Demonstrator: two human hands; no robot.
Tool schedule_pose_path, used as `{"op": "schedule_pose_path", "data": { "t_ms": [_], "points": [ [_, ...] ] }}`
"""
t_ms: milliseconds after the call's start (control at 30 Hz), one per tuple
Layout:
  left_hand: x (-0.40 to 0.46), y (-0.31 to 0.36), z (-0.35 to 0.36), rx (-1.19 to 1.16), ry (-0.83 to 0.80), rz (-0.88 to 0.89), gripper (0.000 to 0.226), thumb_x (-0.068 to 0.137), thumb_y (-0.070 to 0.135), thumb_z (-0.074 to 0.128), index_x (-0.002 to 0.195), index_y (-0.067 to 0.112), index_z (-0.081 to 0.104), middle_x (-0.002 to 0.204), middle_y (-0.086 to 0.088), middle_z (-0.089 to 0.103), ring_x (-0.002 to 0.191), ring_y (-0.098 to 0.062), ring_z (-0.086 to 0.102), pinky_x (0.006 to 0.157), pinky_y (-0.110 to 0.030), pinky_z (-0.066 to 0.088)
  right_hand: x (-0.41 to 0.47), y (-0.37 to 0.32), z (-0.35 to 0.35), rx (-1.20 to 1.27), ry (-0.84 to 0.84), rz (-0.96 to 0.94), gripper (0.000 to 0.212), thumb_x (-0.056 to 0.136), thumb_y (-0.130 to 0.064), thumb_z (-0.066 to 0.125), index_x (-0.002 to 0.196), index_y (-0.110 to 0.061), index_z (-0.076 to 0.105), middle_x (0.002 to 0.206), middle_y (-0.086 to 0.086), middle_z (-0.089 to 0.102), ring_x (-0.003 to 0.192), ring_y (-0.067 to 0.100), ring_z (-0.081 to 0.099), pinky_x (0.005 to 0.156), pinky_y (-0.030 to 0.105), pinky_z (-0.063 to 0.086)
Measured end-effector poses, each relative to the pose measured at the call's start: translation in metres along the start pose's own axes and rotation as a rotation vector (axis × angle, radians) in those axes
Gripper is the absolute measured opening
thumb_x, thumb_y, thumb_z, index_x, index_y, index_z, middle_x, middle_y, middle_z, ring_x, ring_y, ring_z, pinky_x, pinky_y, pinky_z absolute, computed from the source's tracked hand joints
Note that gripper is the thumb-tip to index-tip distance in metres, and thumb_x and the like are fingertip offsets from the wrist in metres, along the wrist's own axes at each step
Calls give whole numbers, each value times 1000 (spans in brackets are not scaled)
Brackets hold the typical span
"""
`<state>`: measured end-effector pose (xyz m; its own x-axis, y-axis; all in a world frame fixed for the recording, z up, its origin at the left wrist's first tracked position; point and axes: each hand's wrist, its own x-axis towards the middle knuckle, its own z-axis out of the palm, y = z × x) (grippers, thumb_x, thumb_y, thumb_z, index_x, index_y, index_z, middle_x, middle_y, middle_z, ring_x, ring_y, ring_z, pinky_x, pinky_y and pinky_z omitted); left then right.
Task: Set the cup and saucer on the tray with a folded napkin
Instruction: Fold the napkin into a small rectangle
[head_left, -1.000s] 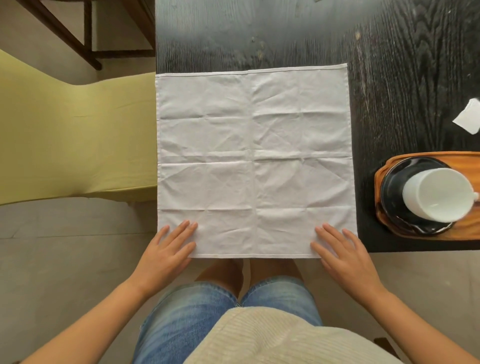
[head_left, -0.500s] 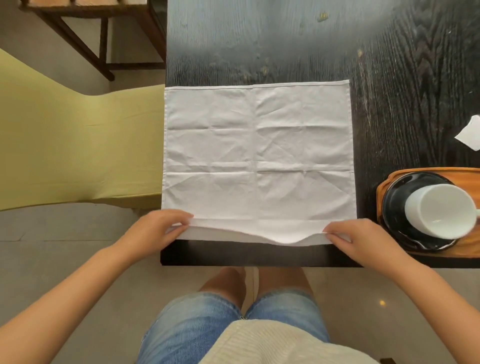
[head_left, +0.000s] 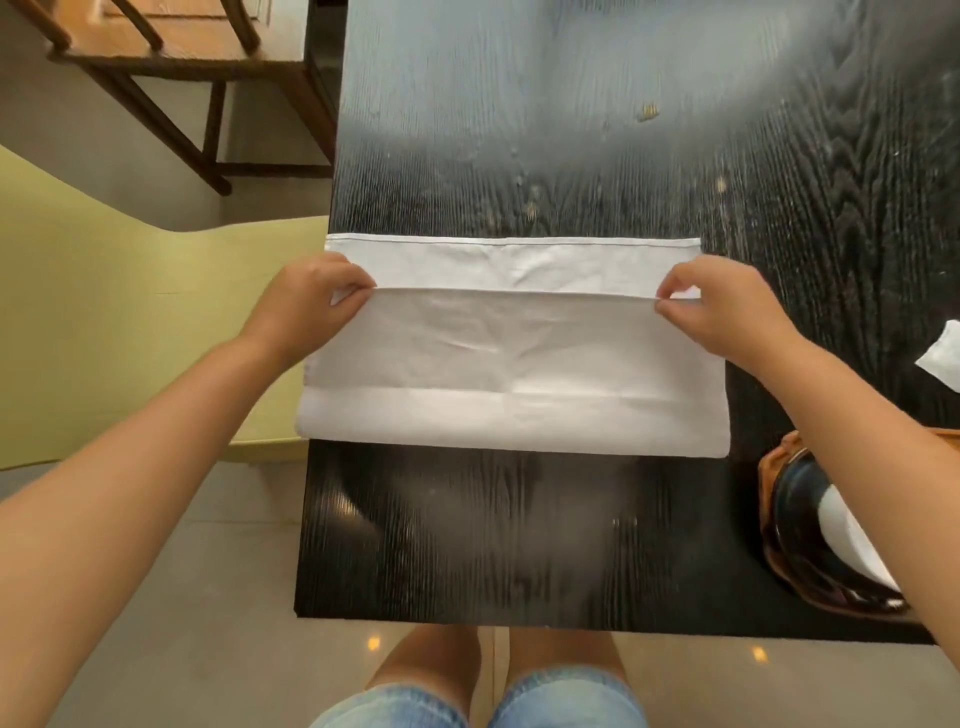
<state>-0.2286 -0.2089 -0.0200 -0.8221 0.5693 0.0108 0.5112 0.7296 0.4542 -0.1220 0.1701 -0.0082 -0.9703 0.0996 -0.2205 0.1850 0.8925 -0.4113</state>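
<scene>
A white cloth napkin (head_left: 514, 358) lies on the black table (head_left: 519, 530), its near half folded over towards the far edge. My left hand (head_left: 311, 306) pinches the folded edge's left corner and my right hand (head_left: 727, 306) pinches its right corner, a little short of the napkin's far hem. At the right, a wooden tray (head_left: 774, 467) carries a black saucer (head_left: 795, 525) with a white cup (head_left: 847, 540) on it. My right forearm hides much of all three.
A small white paper scrap (head_left: 943, 356) lies on the table at the far right. A yellow-green seat (head_left: 130, 322) stands left of the table, and a wooden chair (head_left: 202, 57) sits beyond it. Tiled floor and my knees show below the table's near edge.
Both hands went from lying flat on the napkin's near edge to pinching its corners, lifting it and carrying it away from me, folding the napkin over itself. The camera view shifted forward.
</scene>
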Motion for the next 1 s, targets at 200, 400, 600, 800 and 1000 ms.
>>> {"op": "schedule_pose_path", "data": {
  "t_ms": [200, 400, 600, 800, 1000],
  "points": [
    [44, -24, 16, 35, -27, -26, 8, 84, 4, 64, 84, -1, 69, 106, -18, 65, 96, -34, 61, 81, -37, 46, 50, 15, 14, -64, 46, -13, 5, 78, -13, 69, 77, -8, 69, 109, 13, 63, 112, 32, 49, 95, 54, 39],
    [66, -40, 31, 99, -91, -45, 8, 84, 4, 59, 81, 2, 66, 102, -15, 63, 94, -34, 58, 73, -44, 51, 76, 16, 19, -98, -22, 14, 7, 80, -11, 63, 82, -8, 70, 110, 13, 60, 108, 35, 47, 92, 50, 40],
    [74, -49, 36, 87, -59, -96, 8, 82, 3, 60, 82, 0, 67, 93, -17, 61, 86, -35, 57, 70, -42, 48, 90, 14, 19, -110, 46, 31, 12, 81, -11, 60, 83, -10, 71, 93, 13, 63, 95, 35, 51, 83, 45, 39],
    [82, -48, 38, 59, -16, -178, 6, 79, 3, 62, 80, 4, 67, 84, -16, 62, 81, -33, 56, 69, -41, 45, 92, 16, 19, -118, 91, 15, 10, 81, -15, 62, 89, -16, 68, 85, 4, 64, 87, 26, 56, 89, 41, 31],
    [76, -46, 39, 58, -10, -224, 6, 79, 7, 64, 82, 8, 70, 82, -13, 64, 79, -30, 57, 69, -39, 45, 88, 15, 23, -96, 107, 6, 9, 80, -14, 62, 77, -18, 70, 79, 3, 63, 84, 24, 55, 85, 38, 27]
  ]
}}
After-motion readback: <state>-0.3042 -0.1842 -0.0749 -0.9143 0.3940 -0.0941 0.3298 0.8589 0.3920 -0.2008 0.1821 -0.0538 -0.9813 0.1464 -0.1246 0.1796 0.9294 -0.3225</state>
